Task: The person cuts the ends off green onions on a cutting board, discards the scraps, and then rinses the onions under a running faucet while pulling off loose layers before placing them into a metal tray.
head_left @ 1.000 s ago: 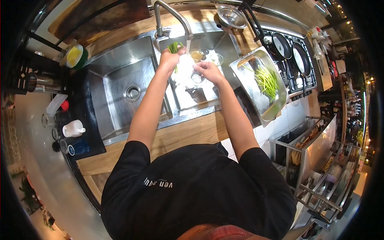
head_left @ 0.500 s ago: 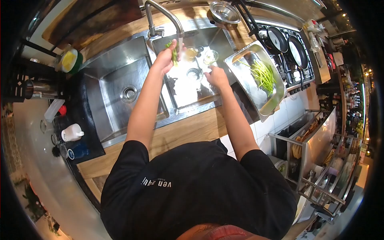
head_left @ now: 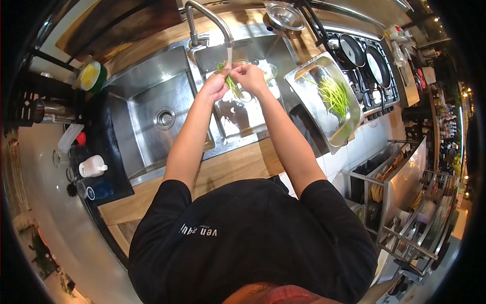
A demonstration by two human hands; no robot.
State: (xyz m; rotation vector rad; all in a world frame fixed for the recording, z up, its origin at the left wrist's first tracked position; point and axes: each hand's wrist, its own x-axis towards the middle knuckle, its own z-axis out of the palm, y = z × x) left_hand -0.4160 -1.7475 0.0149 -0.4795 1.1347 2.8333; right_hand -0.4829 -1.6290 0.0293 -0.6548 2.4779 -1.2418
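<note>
A slim bunch of green stalks [head_left: 235,90] sits in our left hand [head_left: 216,87] over the right-hand basin [head_left: 281,54] of a double sink [head_left: 223,144], one end poking out above the fingers and the other angling down. Our left fingers are curled closed around it. Our right hand [head_left: 250,77] meets the bunch just beside them, thumb and fingertips drawn together; whether they pinch a stalk, we cannot tell. Water [head_left: 229,54] runs from the tap [head_left: 218,21] to where the hands meet. We judge the stalks light, springy rather than limp, likely slick when wet and easily snapped or bruised, so a gentle hold around the bunch's middle should serve best. To our right, more stalks [head_left: 332,96] lie loose in a metal tray [head_left: 306,88], near two black pans [head_left: 351,50] on the stove [head_left: 374,96]. A steel bowl [head_left: 284,16] rests behind the sink.
</note>
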